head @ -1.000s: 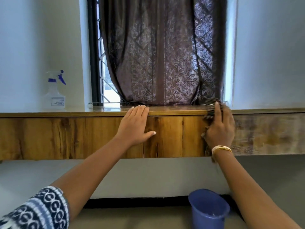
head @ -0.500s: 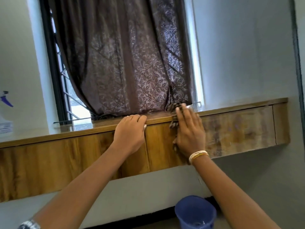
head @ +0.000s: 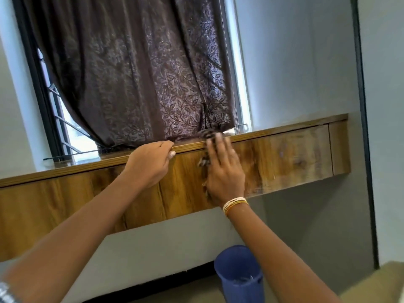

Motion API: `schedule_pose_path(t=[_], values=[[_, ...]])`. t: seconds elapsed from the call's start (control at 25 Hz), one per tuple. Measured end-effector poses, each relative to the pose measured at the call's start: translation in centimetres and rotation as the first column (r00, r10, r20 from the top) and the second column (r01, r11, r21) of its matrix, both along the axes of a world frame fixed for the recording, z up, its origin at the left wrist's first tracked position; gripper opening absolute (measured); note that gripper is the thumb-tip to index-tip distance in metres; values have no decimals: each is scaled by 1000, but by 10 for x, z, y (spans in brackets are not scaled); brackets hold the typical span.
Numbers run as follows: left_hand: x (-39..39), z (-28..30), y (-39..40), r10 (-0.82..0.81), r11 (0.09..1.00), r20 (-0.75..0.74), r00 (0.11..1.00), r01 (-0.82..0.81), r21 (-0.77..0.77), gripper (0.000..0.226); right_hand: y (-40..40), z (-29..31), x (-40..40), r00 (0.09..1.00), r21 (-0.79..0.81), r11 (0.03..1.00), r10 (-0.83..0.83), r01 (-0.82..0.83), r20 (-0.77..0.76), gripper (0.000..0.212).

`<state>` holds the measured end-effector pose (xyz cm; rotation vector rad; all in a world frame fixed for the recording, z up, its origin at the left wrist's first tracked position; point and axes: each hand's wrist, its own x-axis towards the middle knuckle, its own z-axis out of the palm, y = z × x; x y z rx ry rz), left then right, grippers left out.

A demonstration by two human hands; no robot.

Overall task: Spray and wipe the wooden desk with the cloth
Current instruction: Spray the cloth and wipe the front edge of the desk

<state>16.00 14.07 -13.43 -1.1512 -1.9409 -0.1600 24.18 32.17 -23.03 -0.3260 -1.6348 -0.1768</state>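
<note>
hanging behind everything is the brown leaf-patterned curtain [head: 140, 79], its hem reaching down to the top of the wooden surface [head: 284, 154] that runs along the wall under the window. the front panel of that surface looks paler and streaked to the right of my hands. my left hand [head: 150, 164] is hooked over the top front edge, fingers curled round the lip and thumb against the panel. my right hand [head: 223, 171] lies flat with straight fingers, pressing the cloth [head: 206, 136] against the front panel; the cloth is blurred, its dark patterned edge sticking out above my fingertips at the top edge and along the left side of my palm. bangles [head: 235, 203] sit on my right wrist. a blue bucket [head: 239, 274] stands on the floor below.
</note>
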Motion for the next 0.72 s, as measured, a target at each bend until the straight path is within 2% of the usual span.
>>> schedule_pose_path(t=[0.04,0.08,0.12,0.16,0.2,0.28,0.32,0.36,0.44,0.52,0.6,0.64,0.68,0.72], values=[[1,5,6,-7,999,31,999,9,-49,40,6,-4,1,997,143,990,12,-22,72,59],[2,10,10,-9,996,64,998,15,-93,40,21,-5,8,995,214,976,14,-35,101,57],[3,12,15,-7,992,83,997,17,-126,40,39,-8,17,997,196,980,2,-16,71,54],[3,14,19,-2,990,81,997,13,-141,39,57,-11,27,1000,93,995,-28,28,-5,52],[4,14,23,5,990,74,997,5,-138,38,74,-13,36,992,-82,994,-74,66,-99,53],[6,12,26,18,993,50,999,-12,-116,35,91,-15,48,960,-444,896,-146,25,-240,54],[7,12,26,24,994,44,999,-19,-112,34,86,-13,47,947,-533,846,-164,-9,-276,53],[8,12,26,30,993,45,999,-25,-114,33,76,-11,43,944,-549,836,-160,-25,-288,52],[9,14,26,33,991,72,997,-24,-131,32,48,-16,27,975,-383,924,-76,-10,-207,53],[10,15,27,19,990,91,996,-6,-140,32,20,-38,6,1000,-34,999,21,-21,-5,60],[11,13,26,23,991,81,996,-12,-135,33,4,-65,-2,960,296,952,-9,-77,279,87],[13,13,26,25,992,69,997,-16,-129,33,11,-70,3,928,398,914,-78,-81,366,100],[14,13,25,27,992,63,998,-19,-125,33,26,-68,9,915,436,897,-111,-76,389,103],[14,12,26,29,992,62,998,-21,-125,34,44,-67,17,929,401,914,-90,-66,359,96]])
